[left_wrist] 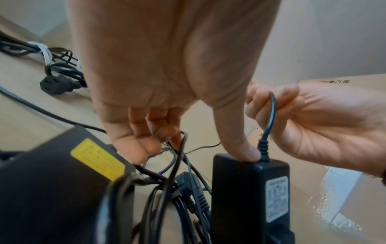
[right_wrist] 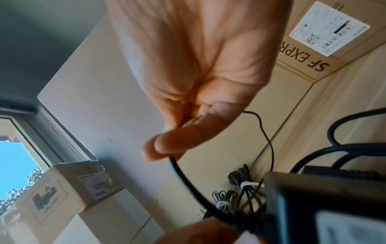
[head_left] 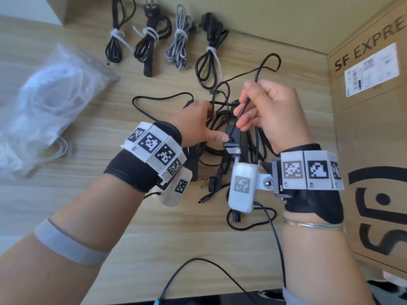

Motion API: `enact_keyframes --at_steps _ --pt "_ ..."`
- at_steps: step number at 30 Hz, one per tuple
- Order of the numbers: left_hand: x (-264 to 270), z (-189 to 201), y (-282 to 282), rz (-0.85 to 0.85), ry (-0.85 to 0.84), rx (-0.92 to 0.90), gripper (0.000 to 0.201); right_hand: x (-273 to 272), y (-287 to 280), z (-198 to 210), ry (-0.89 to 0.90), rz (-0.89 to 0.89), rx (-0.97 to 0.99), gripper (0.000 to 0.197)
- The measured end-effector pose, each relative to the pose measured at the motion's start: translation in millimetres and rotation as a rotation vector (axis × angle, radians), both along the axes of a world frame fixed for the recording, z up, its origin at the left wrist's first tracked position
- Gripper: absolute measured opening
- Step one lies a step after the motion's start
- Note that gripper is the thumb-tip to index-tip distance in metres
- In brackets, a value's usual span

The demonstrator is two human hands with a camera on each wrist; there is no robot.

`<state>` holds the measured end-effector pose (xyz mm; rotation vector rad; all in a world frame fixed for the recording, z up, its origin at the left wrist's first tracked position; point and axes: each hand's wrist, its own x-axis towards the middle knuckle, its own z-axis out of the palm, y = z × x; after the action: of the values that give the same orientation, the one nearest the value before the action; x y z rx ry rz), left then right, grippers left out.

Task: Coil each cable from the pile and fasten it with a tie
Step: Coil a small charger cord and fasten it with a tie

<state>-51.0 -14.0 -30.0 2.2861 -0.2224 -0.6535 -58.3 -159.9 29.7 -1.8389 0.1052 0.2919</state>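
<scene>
A tangle of black cables [head_left: 220, 119] lies mid-table. My left hand [head_left: 209, 122] reaches into it. Its thumb [left_wrist: 244, 148] presses the top end of a small black power adapter [left_wrist: 248, 189], and its fingers [left_wrist: 144, 142] curl among thin cables of the tangle. My right hand [head_left: 240, 113] is just right of it and pinches the adapter's thin black cord [head_left: 246, 104] between thumb and fingers a little above the strain relief; the cord [right_wrist: 183, 178] runs down to the adapter. The cord's free end loops away toward the back [head_left: 271, 62].
Several coiled cables, each fastened with a white tie [head_left: 149, 34], lie in a row at the back. A clear bag of white ties [head_left: 50, 102] sits at the left. A cardboard box [head_left: 370, 119] walls the right side. A bigger black adapter with a yellow label [left_wrist: 62, 189] lies under my left wrist.
</scene>
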Motion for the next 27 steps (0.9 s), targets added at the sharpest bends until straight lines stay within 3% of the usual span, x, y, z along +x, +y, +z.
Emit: enact_keyframes --at_steps 4,7,12,16,20,24,27 --pt "-0.6 7.7 8.8 0.01 0.0 -0.181 0.078 -3.8 8.0 1.5 -0.03 -0.044 0.067 0.03" --pt "-2.6 9.7 11.7 -0.094 -0.013 -0.117 0.078 -4.1 12.9 2.5 -0.054 -0.095 0.113 0.029" --pt "-3.7 4.7 10.2 0.007 -0.013 -0.151 0.074 -3.4 23.1 6.2 -0.083 -0.131 0.218 0.028" --pt "-3.5 1.2 13.1 0.19 -0.014 -0.197 0.058 0.5 23.6 6.5 -0.122 -0.216 0.234 0.027" --pt "-2.4 -1.9 17.1 0.178 0.027 -0.317 0.039 2.3 20.2 4.0 -0.171 -0.273 0.202 0.026" --pt "-5.7 -1.6 22.4 0.082 0.066 -0.457 0.028 10.1 12.3 -3.7 -0.189 -0.365 0.056 0.019" --pt "-7.2 1.6 30.8 0.087 0.103 -0.669 0.025 16.2 4.9 -17.6 -0.145 -0.347 -0.311 0.016"
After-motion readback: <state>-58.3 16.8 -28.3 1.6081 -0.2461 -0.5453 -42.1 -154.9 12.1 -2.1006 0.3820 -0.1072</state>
